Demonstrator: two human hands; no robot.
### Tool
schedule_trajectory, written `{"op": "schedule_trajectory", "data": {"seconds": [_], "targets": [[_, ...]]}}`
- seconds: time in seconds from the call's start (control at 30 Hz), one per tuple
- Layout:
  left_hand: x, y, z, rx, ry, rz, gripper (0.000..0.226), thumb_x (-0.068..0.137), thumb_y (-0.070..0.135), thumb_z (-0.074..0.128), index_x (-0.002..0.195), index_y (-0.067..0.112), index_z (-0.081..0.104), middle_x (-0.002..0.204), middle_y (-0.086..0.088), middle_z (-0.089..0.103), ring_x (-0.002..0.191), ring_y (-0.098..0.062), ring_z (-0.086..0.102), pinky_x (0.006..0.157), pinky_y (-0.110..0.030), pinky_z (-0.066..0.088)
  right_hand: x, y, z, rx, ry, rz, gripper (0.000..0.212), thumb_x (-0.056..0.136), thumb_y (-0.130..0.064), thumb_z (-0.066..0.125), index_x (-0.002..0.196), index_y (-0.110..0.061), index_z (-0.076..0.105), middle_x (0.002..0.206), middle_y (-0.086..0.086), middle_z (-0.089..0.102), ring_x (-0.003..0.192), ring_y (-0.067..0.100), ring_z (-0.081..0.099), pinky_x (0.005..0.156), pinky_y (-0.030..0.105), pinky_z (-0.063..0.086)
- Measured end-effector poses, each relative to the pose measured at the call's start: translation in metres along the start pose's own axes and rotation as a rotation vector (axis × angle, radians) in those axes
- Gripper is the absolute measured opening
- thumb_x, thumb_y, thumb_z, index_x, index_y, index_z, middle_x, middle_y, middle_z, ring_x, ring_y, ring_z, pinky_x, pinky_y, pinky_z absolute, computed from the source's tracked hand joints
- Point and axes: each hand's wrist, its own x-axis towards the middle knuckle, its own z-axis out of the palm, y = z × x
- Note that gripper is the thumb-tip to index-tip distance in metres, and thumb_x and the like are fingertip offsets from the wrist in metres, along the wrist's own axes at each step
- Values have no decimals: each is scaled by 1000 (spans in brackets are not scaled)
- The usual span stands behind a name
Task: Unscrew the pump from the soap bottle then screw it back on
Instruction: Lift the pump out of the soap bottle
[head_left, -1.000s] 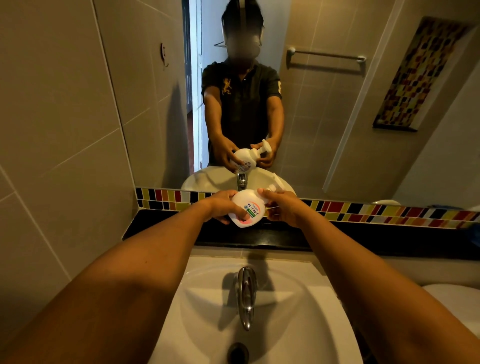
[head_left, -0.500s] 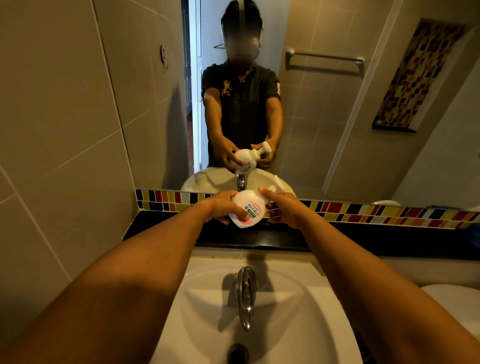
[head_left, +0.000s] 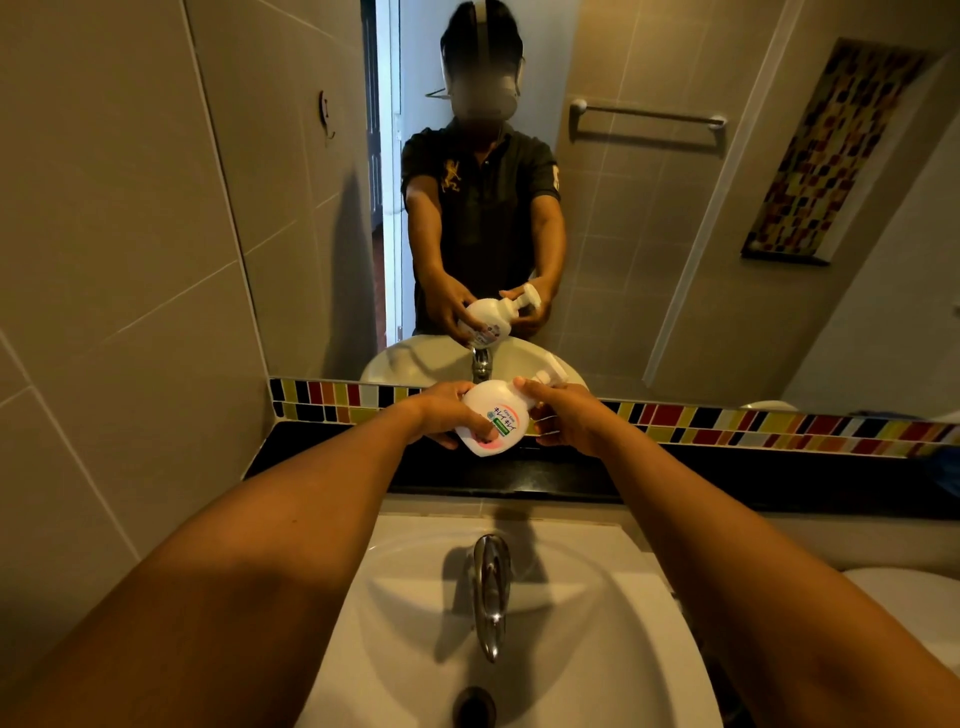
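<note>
A white soap bottle with a pink and green label is held tilted above the black ledge, its base toward me. My left hand grips the bottle's body from the left. My right hand is closed around the neck and collar of the white pump, whose nozzle pokes out past my fingers toward the mirror. The pump sits on the bottle. The mirror shows the same hold from the other side.
A white sink with a chrome tap lies below my arms. A black ledge and a strip of coloured tiles run under the mirror. Tiled wall stands on the left; a white toilet edge shows at right.
The bottle and both hands have stayed almost in place; my right hand's fingers have shifted slightly on the pump collar.
</note>
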Motion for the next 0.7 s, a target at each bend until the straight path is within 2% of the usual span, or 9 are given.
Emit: {"op": "schedule_trajectory", "data": {"seconds": [0.07,0.2,0.27,0.37,0.43,0.5,0.57,0.7], "targets": [[-1,-1,-2,-4,-14,-4,58,71,24,83,122,24,55,118,-4,65,109,-26,62,81,-39,60,-2,-1,-1,-16,-50,-7,59,72,-55,74,113,-15,59,105,14,66,91,28,62,76,38,54],[-5,1,-8,-49,-74,-44,58,70,30,83,122,25,57,113,-4,68,102,-25,67,71,-35,62,-6,-3,-3,-28,-60,-54,43,78,-43,72,107,-13,64,91,10,65,73,20,57,67,32,50],[-5,2,-7,-23,-65,-27,59,70,31,83,122,25,57,113,-3,68,102,-24,66,74,-37,62,-6,-2,-2,-30,-13,-104,41,79,-42,72,105,-10,64,82,8,63,67,17,53,65,30,47],[-3,5,2,32,38,49,59,70,26,83,122,22,56,119,-4,66,108,-26,63,87,-44,59,-7,-1,2,-21,63,-167,36,80,-42,71,100,-12,63,74,5,62,60,14,53,55,25,45],[-3,6,8,42,112,95,60,69,25,84,122,21,56,119,-5,65,109,-26,63,89,-45,58,-7,-1,4,-24,112,-186,33,81,-43,70,97,-14,62,71,3,62,58,12,54,52,23,45],[-4,6,10,11,117,96,59,69,25,84,121,21,56,118,-4,65,108,-26,63,88,-45,58,-7,-2,5,-31,136,-193,33,82,-44,68,96,-15,61,70,2,60,56,12,52,50,23,43],[-7,7,5,-54,14,50,55,71,29,82,120,22,59,115,-3,68,106,-24,65,81,-42,61,-8,-4,6,-24,148,-181,33,81,-46,69,91,-16,63,68,3,59,55,13,49,50,24,40],[-17,14,-8,-319,-241,-108,46,77,33,77,117,19,61,108,-8,73,96,-22,72,62,-32,62,-13,-10,9,-16,131,-182,43,69,-59,68,90,-21,65,83,11,66,73,24,56,64,34,42]]}}
